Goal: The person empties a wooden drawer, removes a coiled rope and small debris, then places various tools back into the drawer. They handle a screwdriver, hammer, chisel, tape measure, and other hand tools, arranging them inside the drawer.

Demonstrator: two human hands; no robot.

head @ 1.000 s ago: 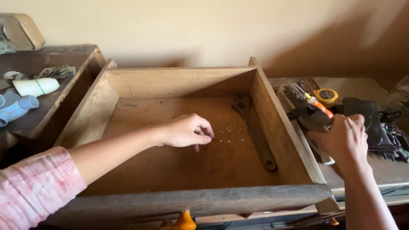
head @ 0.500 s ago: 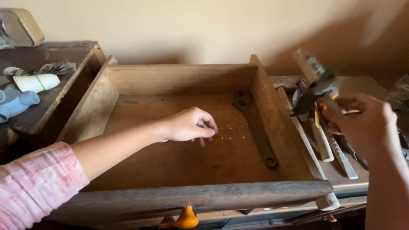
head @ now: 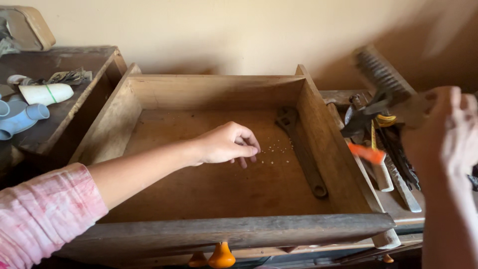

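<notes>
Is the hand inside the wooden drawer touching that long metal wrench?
Apart. The head view shows the left hand over the drawer floor, with bare wood and small crumbs between it and the wrench.

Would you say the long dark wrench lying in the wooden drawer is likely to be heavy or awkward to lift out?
The wrench looks like solid dark metal, so probably heavy for its size and rigid. It lies flat along the right wall of the drawer, so it should slide rather than roll. Its length suggests it may tip if gripped by one end.
</notes>
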